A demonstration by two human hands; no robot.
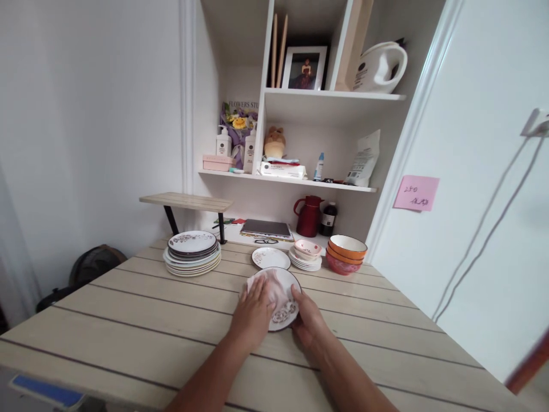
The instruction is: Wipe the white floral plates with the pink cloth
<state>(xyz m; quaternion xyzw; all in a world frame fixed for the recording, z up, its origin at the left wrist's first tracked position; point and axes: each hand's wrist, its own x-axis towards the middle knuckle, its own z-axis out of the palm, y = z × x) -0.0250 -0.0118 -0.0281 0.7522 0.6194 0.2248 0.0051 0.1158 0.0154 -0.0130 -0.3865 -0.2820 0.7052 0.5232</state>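
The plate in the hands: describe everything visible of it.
The plate is round and white, ceramic-looking, with a dark rim and brown floral decoration. Its face is tilted toward the camera, nearer than another plate on the table. The right hand grasps its right edge; the left hand presses a pale pink cloth against its face.

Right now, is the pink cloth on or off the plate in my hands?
On: the cloth lies across part of the plate's face, beneath your left hand.

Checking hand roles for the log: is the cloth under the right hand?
No, the left hand lies on the cloth; the right hand holds the plate.
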